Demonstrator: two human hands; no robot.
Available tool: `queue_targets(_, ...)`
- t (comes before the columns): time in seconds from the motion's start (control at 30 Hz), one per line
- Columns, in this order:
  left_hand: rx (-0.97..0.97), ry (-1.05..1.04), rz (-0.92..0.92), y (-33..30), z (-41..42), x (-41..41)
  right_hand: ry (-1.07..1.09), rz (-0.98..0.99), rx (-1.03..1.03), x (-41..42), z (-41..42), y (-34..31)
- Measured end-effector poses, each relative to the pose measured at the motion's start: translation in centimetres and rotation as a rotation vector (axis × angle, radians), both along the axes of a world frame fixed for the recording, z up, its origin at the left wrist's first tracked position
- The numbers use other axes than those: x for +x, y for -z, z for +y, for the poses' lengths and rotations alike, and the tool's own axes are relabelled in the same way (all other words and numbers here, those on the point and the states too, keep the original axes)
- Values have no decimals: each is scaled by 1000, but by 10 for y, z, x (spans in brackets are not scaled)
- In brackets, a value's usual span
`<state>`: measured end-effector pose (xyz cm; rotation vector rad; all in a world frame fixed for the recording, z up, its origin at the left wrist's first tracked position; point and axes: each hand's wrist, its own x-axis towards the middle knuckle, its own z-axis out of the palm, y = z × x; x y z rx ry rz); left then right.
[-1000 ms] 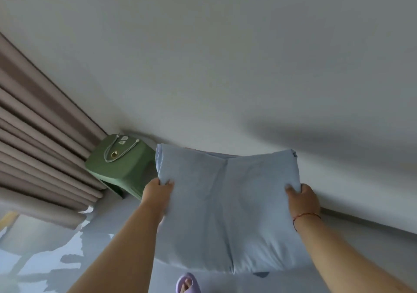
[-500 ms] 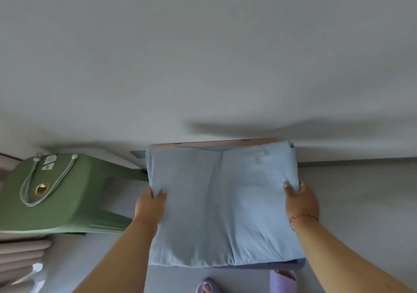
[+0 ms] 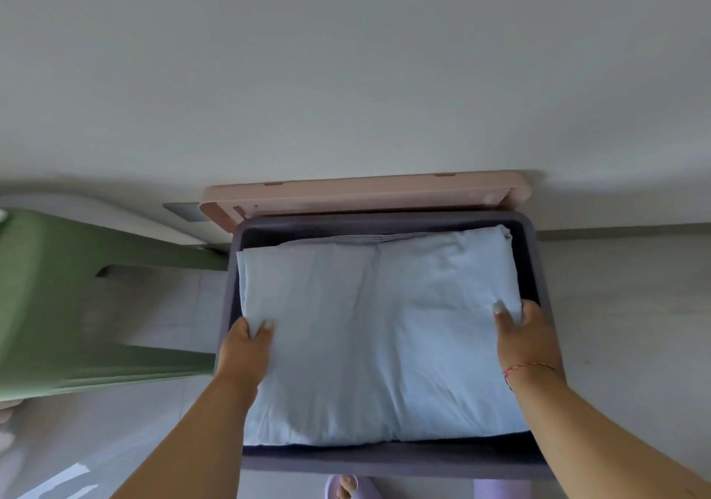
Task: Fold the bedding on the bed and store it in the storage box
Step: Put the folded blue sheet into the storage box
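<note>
- A pale wall (image 3: 346, 67) fills the upper half of the frame.
- The folded light-blue bedding (image 3: 381, 337) lies in the centre, inside the storage box.
- The dark purple storage box (image 3: 536, 267) sits on the floor (image 3: 631, 306), its rim showing around the bedding.
- A green stool (image 3: 57, 306) stands at the left edge, just beside the box.
- A pink lid (image 3: 365, 194) leans against the wall behind the box.
- The left hand (image 3: 246, 348) grasps the bedding's left edge, thumb on top.
- The right hand (image 3: 527, 337) grasps its right edge; a red string circles that wrist.
- Purple slippers (image 3: 346, 487) peek in at the bottom edge.
</note>
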<state>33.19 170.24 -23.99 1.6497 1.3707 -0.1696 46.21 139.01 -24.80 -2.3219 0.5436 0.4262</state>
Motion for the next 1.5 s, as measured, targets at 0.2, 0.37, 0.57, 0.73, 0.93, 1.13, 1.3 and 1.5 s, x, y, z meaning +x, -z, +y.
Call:
queue_targets(0.2,197,164,179,34,12,4,-30,59,-248,2,-7,29)
queue_targets(0.37,481,456,251,48,-2,7,-175,35,-439,-4,5,48)
queue_targets(0.57,364,709,448,80,-29,-1,-368,119,-327,-10,24,65)
queue_targets(0.73,195,755,706,105,-64,-24,-668,426,-335,-34,28,87)
queue_targets(0.93,-9,842,789,122,-67,-40,-745,626,-335,-41,33,108)
queue_targets(1.13,139,777,669,94,-57,45,-631,431,-236,2,66,96)
queue_targets(1.3,51,612,348,73,-53,101,-481,225,-44,38,90,70)
queue_targets(1.5,14,514,78,-15,-63,112,-426,100,147,50,101,-15)
